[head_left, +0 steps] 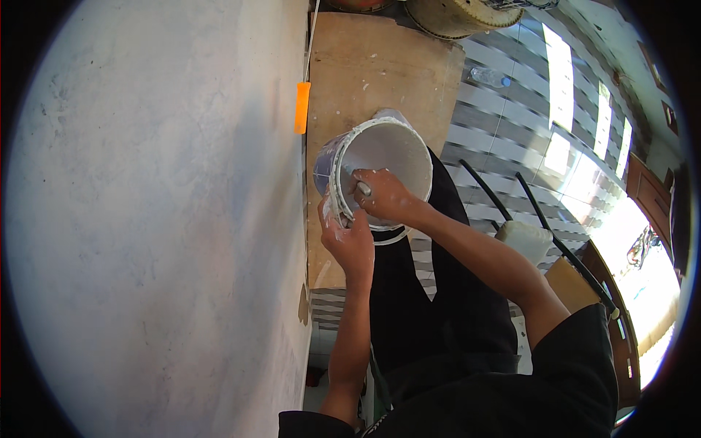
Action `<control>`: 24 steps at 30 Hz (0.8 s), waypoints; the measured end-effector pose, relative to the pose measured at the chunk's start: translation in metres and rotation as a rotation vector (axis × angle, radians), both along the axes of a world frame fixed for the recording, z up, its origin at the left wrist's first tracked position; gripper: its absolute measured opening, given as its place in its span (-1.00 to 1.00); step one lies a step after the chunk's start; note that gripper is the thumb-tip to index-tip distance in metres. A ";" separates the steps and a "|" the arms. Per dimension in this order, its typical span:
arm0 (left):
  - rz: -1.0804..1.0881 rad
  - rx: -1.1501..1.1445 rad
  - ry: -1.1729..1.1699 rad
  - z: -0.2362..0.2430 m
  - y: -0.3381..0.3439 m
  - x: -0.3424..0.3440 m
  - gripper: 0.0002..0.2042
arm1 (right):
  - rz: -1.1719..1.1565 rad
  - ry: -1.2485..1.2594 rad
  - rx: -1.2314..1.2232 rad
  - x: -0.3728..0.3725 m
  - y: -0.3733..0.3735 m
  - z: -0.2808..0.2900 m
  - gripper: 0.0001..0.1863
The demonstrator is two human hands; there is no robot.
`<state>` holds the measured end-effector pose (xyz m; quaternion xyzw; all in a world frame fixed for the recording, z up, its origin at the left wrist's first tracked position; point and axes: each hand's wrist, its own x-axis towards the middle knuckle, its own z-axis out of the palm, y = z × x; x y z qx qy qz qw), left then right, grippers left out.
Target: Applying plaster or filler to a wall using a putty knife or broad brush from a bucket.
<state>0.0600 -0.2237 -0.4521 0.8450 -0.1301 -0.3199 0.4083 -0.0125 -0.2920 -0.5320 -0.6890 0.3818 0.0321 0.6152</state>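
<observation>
the person is working over a white plastic bucket (383,157), which is sitting tilted on a wooden board (365,66) that runs along the foot of a pale plastered wall (146,219). the left hand (350,237) is clenching the near rim of the bucket, its fingers smeared with white paste, and appears to be steadying or tipping the bucket toward the body. the right hand (383,196) is reaching over the rim and into the bucket, its grip closed on a small grey tool handle (363,188); the working end of that tool is hidden, so what kind it is cannot be told. the inside of the bucket is showing mostly bare white walls, which suggests little paste is left and that the step in hand is scraping or gathering material off the inner wall near the rim. the next move probably calls for holding the bucket firm with the left hand while the right draws the tool along the wall without spilling over the edge, since the bucket is sitting close to the board's edge. an orange marker (301,107) is hanging by the wall, a clear plastic bottle (491,76) is lying on the striped floor (504,124), and a paint roller (524,241) is resting to the right.
</observation>
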 end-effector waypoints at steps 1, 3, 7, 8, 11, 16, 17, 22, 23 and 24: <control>0.003 0.000 -0.001 0.000 0.001 0.002 -0.62 | 0.003 -0.001 0.000 0.000 -0.003 -0.001 -0.82; 0.025 0.082 0.020 0.000 0.000 0.006 -0.58 | -0.148 -0.214 0.191 -0.003 -0.016 -0.002 -0.84; 0.257 0.146 0.234 0.005 0.002 0.022 -0.57 | -0.189 -0.314 0.390 -0.018 -0.058 0.036 -0.87; 0.251 0.096 0.222 -0.003 0.008 0.025 -0.57 | -0.208 -0.318 0.415 -0.024 -0.068 0.047 -0.87; 0.251 0.011 0.202 -0.016 0.013 0.032 -0.57 | -0.202 -0.283 0.381 -0.035 -0.103 0.083 -0.87; 0.242 -0.079 0.145 -0.026 0.012 0.047 -0.56 | -0.211 -0.301 0.313 -0.041 -0.121 0.098 -0.88; 0.285 -0.069 0.198 -0.022 0.007 0.048 -0.56 | -0.263 -0.294 0.363 -0.042 -0.123 0.099 -0.87; 0.363 -0.104 0.266 -0.036 0.009 0.062 -0.53 | -0.421 -0.318 0.466 -0.033 -0.114 0.089 -0.79; 0.374 -0.101 0.274 -0.038 0.009 0.065 -0.54 | -0.490 -0.368 0.537 -0.033 -0.111 0.087 -0.78; 0.384 -0.098 0.284 -0.041 0.009 0.068 -0.54 | -0.493 -0.362 0.535 -0.032 -0.110 0.084 -0.78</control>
